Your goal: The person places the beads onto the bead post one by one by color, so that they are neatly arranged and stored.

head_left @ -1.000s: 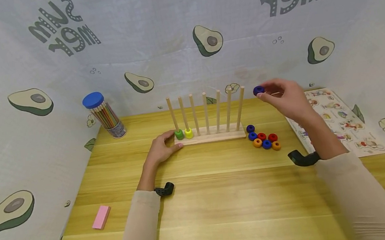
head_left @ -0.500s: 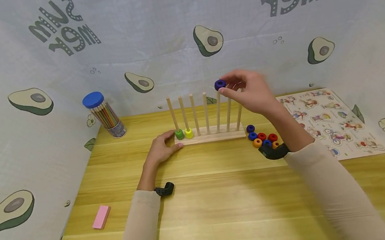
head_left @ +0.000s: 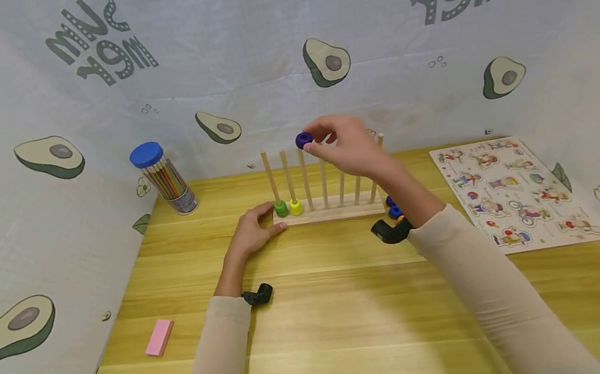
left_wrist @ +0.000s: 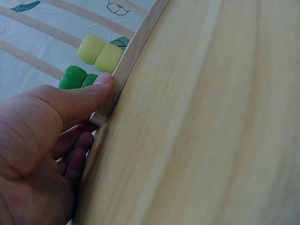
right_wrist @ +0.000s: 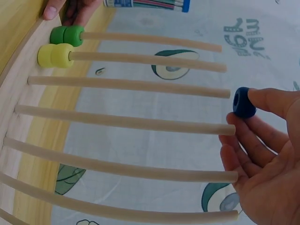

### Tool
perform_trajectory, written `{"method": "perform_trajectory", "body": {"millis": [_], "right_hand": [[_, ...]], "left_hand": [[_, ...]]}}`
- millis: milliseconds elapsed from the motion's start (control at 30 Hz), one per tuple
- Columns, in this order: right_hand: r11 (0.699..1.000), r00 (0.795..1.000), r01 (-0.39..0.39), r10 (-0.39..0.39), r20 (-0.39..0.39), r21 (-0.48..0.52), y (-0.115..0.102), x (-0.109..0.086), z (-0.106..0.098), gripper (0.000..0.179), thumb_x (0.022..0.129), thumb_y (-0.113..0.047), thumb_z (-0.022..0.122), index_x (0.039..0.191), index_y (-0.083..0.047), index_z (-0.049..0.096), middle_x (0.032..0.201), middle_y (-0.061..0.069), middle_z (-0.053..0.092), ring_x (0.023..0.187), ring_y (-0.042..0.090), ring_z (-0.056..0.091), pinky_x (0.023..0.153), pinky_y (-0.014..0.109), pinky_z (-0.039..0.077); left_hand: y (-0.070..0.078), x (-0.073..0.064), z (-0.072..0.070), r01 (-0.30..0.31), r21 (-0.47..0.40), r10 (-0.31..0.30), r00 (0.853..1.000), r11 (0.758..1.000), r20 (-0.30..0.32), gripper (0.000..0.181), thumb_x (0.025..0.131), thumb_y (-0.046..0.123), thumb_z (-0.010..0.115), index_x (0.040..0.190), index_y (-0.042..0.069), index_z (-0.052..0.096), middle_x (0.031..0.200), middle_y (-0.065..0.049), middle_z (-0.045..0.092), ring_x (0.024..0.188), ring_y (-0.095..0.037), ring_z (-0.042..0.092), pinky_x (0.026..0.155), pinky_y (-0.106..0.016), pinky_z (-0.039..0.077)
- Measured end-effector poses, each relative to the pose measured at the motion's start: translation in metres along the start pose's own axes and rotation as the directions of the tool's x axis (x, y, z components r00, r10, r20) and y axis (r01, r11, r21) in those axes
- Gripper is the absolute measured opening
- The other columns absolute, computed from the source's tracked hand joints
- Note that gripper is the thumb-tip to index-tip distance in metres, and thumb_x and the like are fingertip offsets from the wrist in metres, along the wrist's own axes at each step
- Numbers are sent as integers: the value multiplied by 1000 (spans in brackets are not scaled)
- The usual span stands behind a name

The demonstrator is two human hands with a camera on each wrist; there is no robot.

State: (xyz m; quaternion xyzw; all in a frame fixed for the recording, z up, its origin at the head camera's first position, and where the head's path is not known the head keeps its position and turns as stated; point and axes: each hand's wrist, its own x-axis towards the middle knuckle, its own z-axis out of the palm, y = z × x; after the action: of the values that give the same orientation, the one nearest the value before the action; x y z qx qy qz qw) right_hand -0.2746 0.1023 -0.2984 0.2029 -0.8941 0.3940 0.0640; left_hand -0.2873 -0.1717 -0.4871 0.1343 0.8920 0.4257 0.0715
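A wooden peg rack with a row of upright pegs stands on the table. Green beads sit at the foot of its leftmost peg, and yellow beads are on the second. My left hand holds the left end of the base, thumb on the front edge. Between thumb and fingertips my right hand pinches a dark blue bead. That bead is just off the tip of the third peg, its hole turned towards the tip in the right wrist view.
Loose blue beads lie right of the rack, mostly hidden by my right forearm. A picture board lies at the right. A blue-lidded jar of coloured sticks stands back left; a pink block lies front left.
My right hand has carried the dark blue bead leftward from beyond the rack's right end to the third peg's top. The left hand has stayed on the base.
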Motion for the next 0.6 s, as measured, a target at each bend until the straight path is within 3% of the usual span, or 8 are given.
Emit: {"method": "perform_trajectory", "body": {"millis": [233, 600], "right_hand": [[1000, 999, -3, 4, 41, -29, -2, 6, 7, 35, 101, -27, 68, 130, -9, 68, 122, 8, 71, 112, 24, 63, 100, 43, 51], [998, 998, -10, 14, 67, -61, -1, 6, 8, 38, 102, -29, 66, 133, -7, 65, 130, 12, 67, 120, 30, 59, 106, 46, 48]], "left_hand": [[0, 2, 0, -23, 16, 23, 1000, 1000, -5, 68, 92, 38, 80, 151, 18, 55, 158, -7, 50, 151, -31, 40, 125, -49, 32], [1, 2, 0, -6, 20, 6, 1000, 1000, -3, 69, 92, 39, 80, 152, 18, 54, 158, -7, 50, 151, -31, 40, 126, -50, 32]]}}
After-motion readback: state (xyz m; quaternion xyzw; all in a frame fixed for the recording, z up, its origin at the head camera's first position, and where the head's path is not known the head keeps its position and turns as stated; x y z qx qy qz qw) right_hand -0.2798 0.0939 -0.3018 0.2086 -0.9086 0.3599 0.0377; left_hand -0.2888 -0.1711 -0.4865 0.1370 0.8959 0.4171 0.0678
